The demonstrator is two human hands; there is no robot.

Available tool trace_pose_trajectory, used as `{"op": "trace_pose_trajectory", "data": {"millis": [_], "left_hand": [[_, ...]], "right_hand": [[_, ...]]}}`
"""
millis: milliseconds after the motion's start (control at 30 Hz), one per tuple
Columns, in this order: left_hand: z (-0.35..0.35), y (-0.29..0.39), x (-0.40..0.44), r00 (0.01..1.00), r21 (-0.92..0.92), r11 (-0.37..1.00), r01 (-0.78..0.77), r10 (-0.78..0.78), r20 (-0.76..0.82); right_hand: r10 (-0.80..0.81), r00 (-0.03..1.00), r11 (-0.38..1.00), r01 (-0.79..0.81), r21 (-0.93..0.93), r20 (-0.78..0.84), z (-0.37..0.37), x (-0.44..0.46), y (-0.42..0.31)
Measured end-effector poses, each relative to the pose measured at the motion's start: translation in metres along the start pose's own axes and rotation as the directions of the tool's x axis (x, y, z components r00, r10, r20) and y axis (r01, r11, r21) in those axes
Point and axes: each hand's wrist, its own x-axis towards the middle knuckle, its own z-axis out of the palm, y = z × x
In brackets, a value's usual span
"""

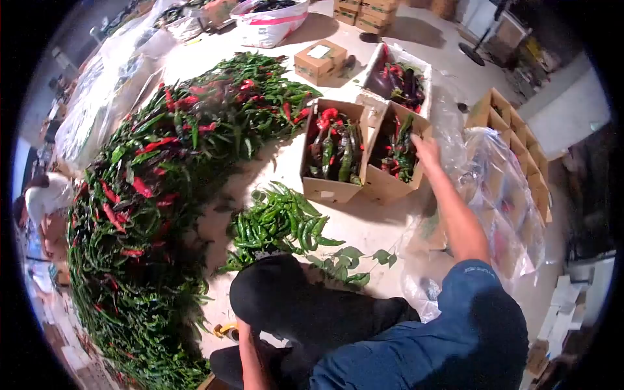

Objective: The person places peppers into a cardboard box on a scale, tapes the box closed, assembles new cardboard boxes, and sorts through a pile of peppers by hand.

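Note:
My right hand (425,153) reaches to the right rim of an open cardboard box (385,190) with dark green and red peppers (402,153) inside. Its fingers are too small and blurred to show a grip. Beside it stands another cardboard box (331,190), filled with long dark green peppers (338,153) and red ones at the far end. Low down by my bent knee is my left hand (243,329), its fingers mostly hidden. A yellow ring-shaped thing (227,331) lies close to it. Ahead of my knees is a small pile of green peppers (279,221).
A huge heap of green and red peppers (149,214) curves along the left. Behind the boxes sits a white crate (426,81) with eggplants. Clear plastic (487,188) covers part of a divided cardboard tray (520,146) at right. A closed carton (320,62) stands farther back.

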Motion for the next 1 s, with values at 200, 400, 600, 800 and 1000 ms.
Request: {"op": "trace_pose_trajectory", "data": {"millis": [200, 400, 600, 800, 1000], "left_hand": [[0.021, 0.028, -0.058, 0.996, -0.183, 0.979, -0.088, 0.092, 0.011], [0.043, 0.015, -0.036, 0.994, -0.138, 0.990, 0.038, -0.023, 0.105], [0.045, 0.003, 0.023, 0.996, -0.076, 0.994, 0.084, -0.083, 0.016], [0.031, 0.003, 0.116, 0.949, 0.062, 0.995, -0.084, 0.099, -0.301], [0.015, 0.022, 0.211, 0.877, 0.113, 0.984, -0.141, 0.177, -0.446]], "right_hand": [[-0.177, 0.894, 0.984, 0.165, 0.065, 0.412, 0.017, -0.171, -0.037], [-0.133, 0.359, 0.971, 0.234, 0.049, 0.924, 0.057, -0.348, -0.060], [-0.113, 0.294, 0.971, 0.237, 0.042, 0.949, 0.171, -0.345, -0.034], [-0.164, 0.493, 0.796, 0.577, -0.181, 0.854, 0.309, -0.284, -0.066], [-0.196, 0.512, 0.811, 0.563, -0.155, 0.836, 0.419, -0.260, -0.042]]}}
